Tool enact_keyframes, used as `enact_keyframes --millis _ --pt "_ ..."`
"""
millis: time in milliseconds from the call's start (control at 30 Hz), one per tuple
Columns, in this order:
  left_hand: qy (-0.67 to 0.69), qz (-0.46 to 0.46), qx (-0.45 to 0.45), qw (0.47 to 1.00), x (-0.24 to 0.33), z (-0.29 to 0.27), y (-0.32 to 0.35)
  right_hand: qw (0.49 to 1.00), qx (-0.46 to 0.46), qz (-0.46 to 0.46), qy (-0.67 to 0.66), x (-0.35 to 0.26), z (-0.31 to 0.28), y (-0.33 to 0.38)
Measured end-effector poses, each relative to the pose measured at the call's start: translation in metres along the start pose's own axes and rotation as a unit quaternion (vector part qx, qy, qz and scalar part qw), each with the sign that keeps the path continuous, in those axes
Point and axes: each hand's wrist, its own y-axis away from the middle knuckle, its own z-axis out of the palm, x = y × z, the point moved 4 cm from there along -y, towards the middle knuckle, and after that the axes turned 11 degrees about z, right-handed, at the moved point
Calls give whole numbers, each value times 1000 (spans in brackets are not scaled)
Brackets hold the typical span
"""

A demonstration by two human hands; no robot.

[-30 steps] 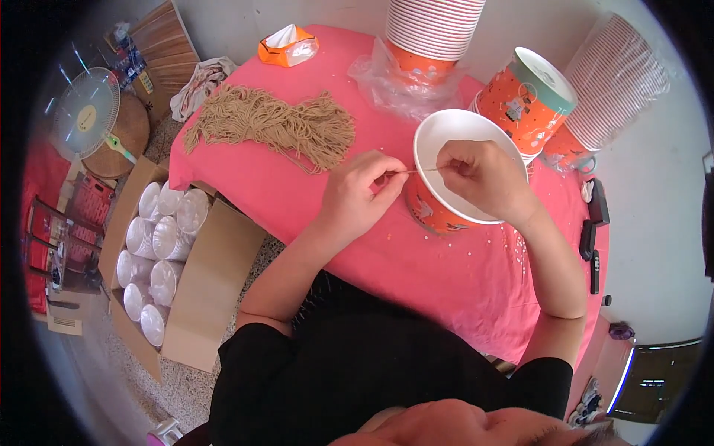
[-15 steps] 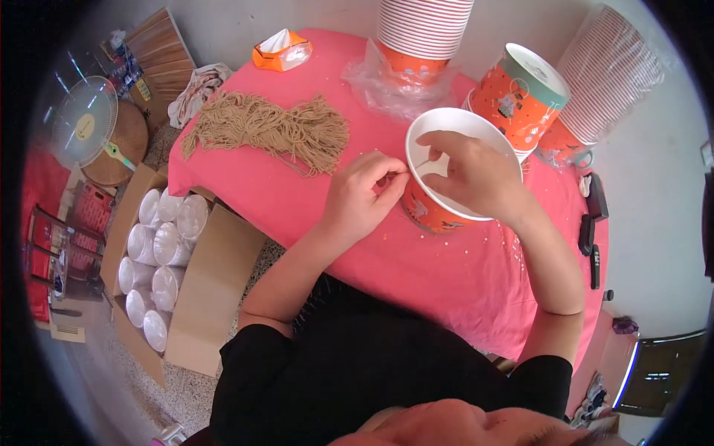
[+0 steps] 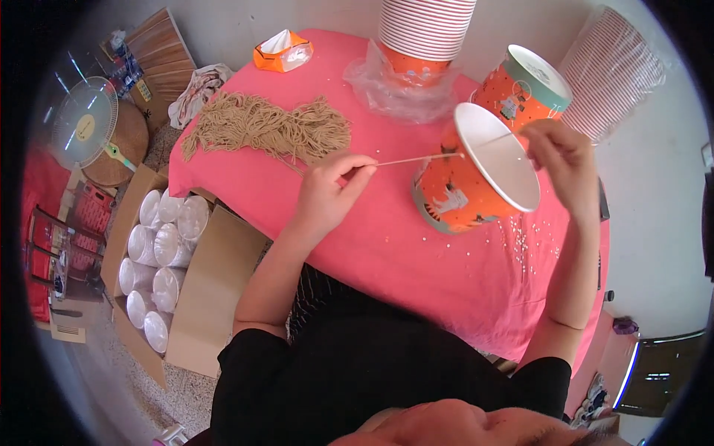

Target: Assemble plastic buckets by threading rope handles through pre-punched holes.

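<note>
An orange paper bucket (image 3: 449, 195) with a white inside and printed figures leans on the table, its mouth tipped to the right. A thin tan cord (image 3: 418, 160) is stretched to a spot in the bucket's wall near the rim and shows again inside. My left hand (image 3: 336, 186) pinches the cord's outer length, left of the bucket. Beyond the rim on the right, my right hand (image 3: 564, 165) pinches the inner length. A bundle of tan cords (image 3: 260, 126) lies past my left hand.
Behind the bucket stand a tall stack of buckets (image 3: 428, 33), a bucket with a green band (image 3: 524, 89) and a plastic-wrapped stack (image 3: 613, 78). Tiny white bits (image 3: 524, 241) dot the pink cloth (image 3: 387, 267). Left of the table, a carton (image 3: 212, 297) holds wrapped round stacks.
My right hand has come out of the bucket to the right, and my left hand has moved left. The cord is now drawn straight. The bucket has tipped right.
</note>
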Motion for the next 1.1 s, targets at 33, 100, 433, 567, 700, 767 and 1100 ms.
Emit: enact_keyframes --millis 33,100,433,567,700,767,1100 --pt "20 -16 -1 1000 -5 -3 2 999 19 10 -25 7 -12 0" --pt "22 -20 -7 1000 -8 -6 1 998 60 7 -34 16 -34 4" --pt "144 -141 -32 979 -19 -13 9 969 231 -44 -78 27 -107 29" --pt "285 -178 -75 939 -21 -16 11 952 303 -15 -45 46 -130 36" --pt "431 -167 -96 882 -9 -16 11 889 303 136 315 56 -133 32" --pt "528 -136 -128 828 4 -11 5 859 280 181 388 49 -110 41" --pt "434 -82 -100 891 32 4 -10 966 -174 -91 166 -2 44 22"
